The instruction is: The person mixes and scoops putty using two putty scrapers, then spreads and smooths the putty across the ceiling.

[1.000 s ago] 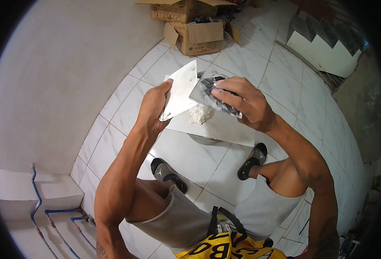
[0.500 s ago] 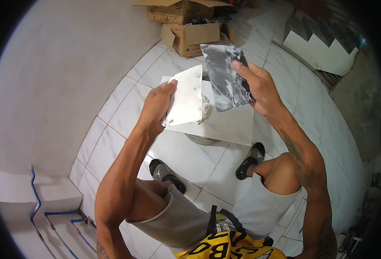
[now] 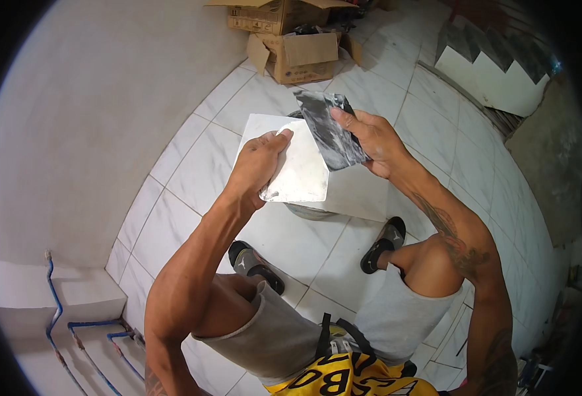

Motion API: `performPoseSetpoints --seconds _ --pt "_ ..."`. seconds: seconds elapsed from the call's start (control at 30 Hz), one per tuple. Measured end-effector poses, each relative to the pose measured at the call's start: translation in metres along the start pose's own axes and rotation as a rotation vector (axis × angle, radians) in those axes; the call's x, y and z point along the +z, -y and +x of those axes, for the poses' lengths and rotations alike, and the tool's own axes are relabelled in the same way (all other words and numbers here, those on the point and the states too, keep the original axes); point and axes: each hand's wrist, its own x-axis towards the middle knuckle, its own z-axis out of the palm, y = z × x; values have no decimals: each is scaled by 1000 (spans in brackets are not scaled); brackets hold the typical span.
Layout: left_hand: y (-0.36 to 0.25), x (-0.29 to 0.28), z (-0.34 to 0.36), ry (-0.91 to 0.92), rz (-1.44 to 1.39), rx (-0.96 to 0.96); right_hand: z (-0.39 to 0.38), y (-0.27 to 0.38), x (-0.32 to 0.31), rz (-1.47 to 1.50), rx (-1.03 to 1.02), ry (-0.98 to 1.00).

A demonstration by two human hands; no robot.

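Above tiled floor (image 3: 297, 247), white plate (image 3: 303, 168)

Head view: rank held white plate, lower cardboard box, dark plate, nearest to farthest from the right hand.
1. Dark plate: in the right hand.
2. White plate: to the left, in the left hand.
3. Lower cardboard box: beyond, on the floor.

- The bright plate (image 3: 302, 173) is white, with dark marks near one corner.
- The dark plate (image 3: 329, 132) is blackish grey, streaked with white smears.
- The board (image 3: 362, 191) is off-white.
- The floor tiles (image 3: 278, 232) are white with grey veins.
- The cardboard boxes (image 3: 307, 63) are brown.
- The shorts (image 3: 261, 336) are light grey.
- The shirt (image 3: 352, 381) is yellow with black lettering.
- The pipes (image 3: 54, 288) are mainly blue.
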Motion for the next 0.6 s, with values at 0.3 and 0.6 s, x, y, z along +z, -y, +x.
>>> performPoseSetpoints --seconds 0.3,0.6 --pt "6 -2 3 -61 -50 19 -16 -5 -2 -36 121 62" --pt "6 -11 11 -121 -31 49 -36 -3 -14 -91 147 140"
